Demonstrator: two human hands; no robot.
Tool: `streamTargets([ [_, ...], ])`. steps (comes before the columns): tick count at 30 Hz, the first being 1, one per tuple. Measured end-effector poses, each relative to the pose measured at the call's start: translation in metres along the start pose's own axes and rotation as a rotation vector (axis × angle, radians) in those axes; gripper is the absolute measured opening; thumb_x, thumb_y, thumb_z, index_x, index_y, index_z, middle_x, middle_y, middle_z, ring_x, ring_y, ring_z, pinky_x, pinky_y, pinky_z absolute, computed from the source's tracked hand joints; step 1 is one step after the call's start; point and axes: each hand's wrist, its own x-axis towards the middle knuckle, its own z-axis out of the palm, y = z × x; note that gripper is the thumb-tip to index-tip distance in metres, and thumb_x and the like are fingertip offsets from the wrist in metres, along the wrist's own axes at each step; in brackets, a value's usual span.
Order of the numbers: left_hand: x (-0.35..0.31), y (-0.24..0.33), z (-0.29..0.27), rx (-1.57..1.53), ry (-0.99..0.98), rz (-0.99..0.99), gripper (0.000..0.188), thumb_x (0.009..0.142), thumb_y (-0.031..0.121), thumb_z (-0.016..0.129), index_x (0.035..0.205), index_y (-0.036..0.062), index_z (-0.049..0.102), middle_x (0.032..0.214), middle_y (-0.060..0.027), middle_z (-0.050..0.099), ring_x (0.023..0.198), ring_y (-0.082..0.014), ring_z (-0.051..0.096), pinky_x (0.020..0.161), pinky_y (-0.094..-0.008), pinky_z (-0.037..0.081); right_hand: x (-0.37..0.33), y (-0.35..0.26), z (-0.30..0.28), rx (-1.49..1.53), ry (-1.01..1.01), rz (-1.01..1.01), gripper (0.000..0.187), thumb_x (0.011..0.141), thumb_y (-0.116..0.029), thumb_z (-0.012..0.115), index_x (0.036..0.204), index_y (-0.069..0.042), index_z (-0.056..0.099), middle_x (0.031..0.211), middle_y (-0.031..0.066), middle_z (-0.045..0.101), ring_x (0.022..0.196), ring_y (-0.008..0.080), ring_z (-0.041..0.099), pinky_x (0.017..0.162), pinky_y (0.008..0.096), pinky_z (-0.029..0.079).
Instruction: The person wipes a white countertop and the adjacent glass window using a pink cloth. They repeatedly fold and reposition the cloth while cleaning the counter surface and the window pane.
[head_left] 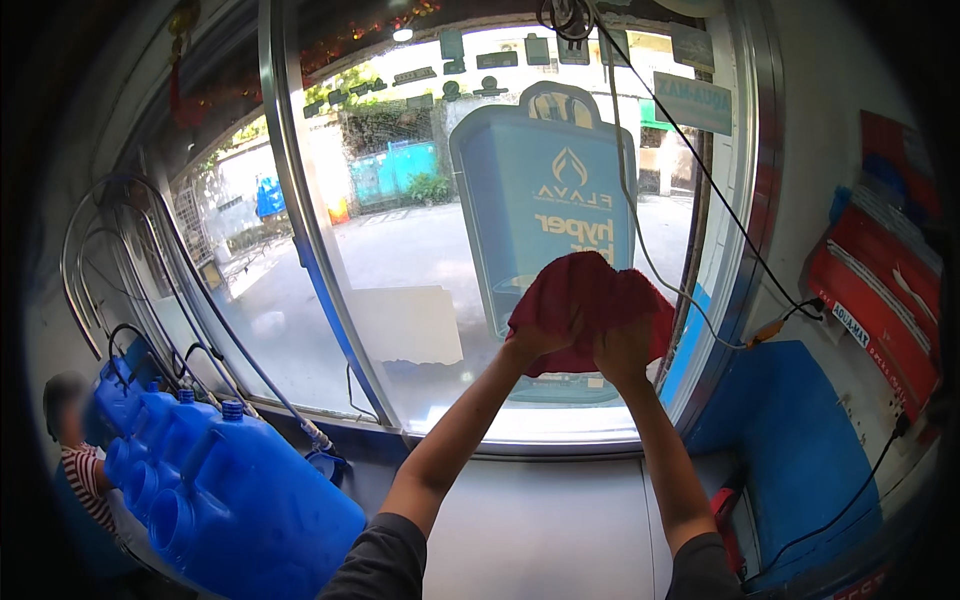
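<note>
Both my arms reach forward toward a large glass window (400, 240). A dark red cloth (590, 300) hangs bunched between my hands, in front of the lower part of a blue bottle-shaped sticker (545, 180) on the pane. My left hand (545, 340) grips the cloth's left side, its fingers partly covered by the fabric. The lower right part of the cloth is gripped by my right hand (622, 350). Whether the cloth touches the glass I cannot tell.
Blue water jugs (270, 500) stand at the left beside curved metal pipes and hoses (185, 270). A person in a striped sleeve (85, 485) is at far left. A white counter (540, 520) lies below the sill. Cables (690, 130) hang at right near red packages (880, 280).
</note>
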Motion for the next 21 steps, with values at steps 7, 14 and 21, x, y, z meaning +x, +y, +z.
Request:
streamTargets([
  [7, 0.08, -0.041, -0.109, 0.167, 0.425, 0.223, 0.052, 0.096, 0.033, 0.051, 0.144, 0.0131, 0.047, 0.148, -0.0205, 0.042, 0.138, -0.0367, 0.041, 0.115, -0.0453, 0.035, 0.104, -0.031, 0.021, -0.145, 0.148, -0.009, 0.025, 0.092, -0.023, 0.058, 0.102, 0.0, 0.064, 0.103, 0.0274, 0.063, 0.099, 0.0445, 0.057, 0.105, 0.0648, 0.031],
  [14, 0.128, -0.092, -0.218, 0.305, 0.417, 0.048, 0.056, 0.095, 0.038, 0.051, 0.141, 0.0077, 0.046, 0.15, -0.0231, 0.039, 0.138, -0.0415, 0.037, 0.113, -0.0473, 0.035, 0.242, -0.072, -0.007, -0.12, 0.152, -0.18, 0.03, 0.093, -0.026, 0.054, 0.083, -0.002, 0.07, 0.085, 0.0192, 0.067, 0.096, 0.0373, 0.06, 0.105, 0.0623, 0.033],
  [21, 0.129, -0.198, -0.259, 1.332, 0.601, 0.049, 0.041, 0.1, 0.021, 0.045, 0.135, 0.0005, 0.049, 0.132, -0.0308, 0.056, 0.112, -0.0395, 0.064, 0.08, -0.0462, 0.059, 0.368, -0.112, 0.013, -0.145, 0.263, -0.471, 0.031, 0.084, -0.033, 0.057, 0.076, -0.007, 0.072, 0.079, 0.0136, 0.069, 0.088, 0.0307, 0.064, 0.101, 0.0582, 0.038],
])
